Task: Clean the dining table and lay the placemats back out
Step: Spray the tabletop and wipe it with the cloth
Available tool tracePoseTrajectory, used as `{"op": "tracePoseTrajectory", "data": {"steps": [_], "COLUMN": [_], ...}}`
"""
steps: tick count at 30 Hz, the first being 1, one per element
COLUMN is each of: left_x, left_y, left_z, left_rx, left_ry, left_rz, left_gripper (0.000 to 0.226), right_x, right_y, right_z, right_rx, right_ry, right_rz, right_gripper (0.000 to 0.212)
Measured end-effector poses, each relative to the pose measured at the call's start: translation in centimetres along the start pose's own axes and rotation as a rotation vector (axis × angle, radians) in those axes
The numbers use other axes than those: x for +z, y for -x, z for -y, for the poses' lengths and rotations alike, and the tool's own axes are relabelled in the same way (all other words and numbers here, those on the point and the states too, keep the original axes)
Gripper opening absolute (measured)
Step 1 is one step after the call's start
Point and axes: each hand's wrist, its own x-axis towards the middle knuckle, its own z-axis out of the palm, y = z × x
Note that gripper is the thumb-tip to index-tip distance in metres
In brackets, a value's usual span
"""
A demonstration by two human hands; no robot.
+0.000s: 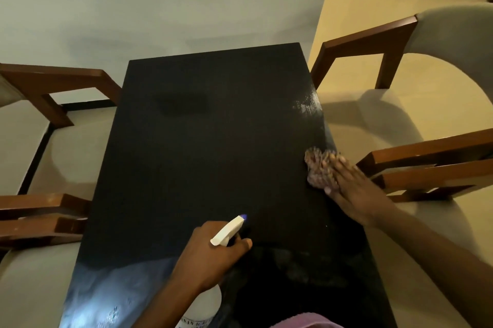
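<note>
A dark dining table (pixel 200 154) stretches away from me, its top bare of placemats. My left hand (pixel 210 255) grips a white spray bottle (pixel 226 231) by the neck near the table's front, the blue-tipped nozzle pointing away from me. My right hand (pixel 354 191) presses flat on a fuzzy brownish cleaning cloth (pixel 318 167) at the table's right edge. A wet, shiny streak (pixel 306 106) shows further along that edge.
Wooden chairs with pale cushions stand on both sides: two on the left (pixel 53 87), (pixel 42 218) and two on the right (pixel 373 45), (pixel 432 165). A white wall (pixel 160 2) rises behind the table. A pink fabric (pixel 301 321) shows at the bottom edge.
</note>
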Motion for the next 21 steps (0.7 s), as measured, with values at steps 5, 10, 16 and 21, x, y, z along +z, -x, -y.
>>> {"op": "tracePoseTrajectory", "data": {"steps": [5, 10, 16, 21], "left_x": [0.0, 0.5, 1.5, 2.2], "left_y": [0.5, 0.8, 0.6, 0.1], "left_z": [0.5, 0.9, 0.3, -0.7], "left_rx": [0.001, -0.025, -0.047, -0.021], "left_ry": [-0.009, 0.006, -0.001, -0.001], "left_rz": [-0.047, -0.072, -0.060, -0.082], "left_gripper": [0.024, 0.025, 0.024, 0.025], "right_x": [-5.6, -7.2, -3.8, 1.7], "right_y": [-10.9, -15.5, -10.1, 1.1], "right_z": [0.5, 3.8, 6.1, 6.6], "right_rx": [0.079, 0.104, -0.101, -0.308], "right_ry": [-0.034, -0.086, -0.071, -0.067], "right_rz": [0.017, -0.006, 0.045, 0.072], "right_gripper": [0.080, 0.075, 0.076, 0.069]}}
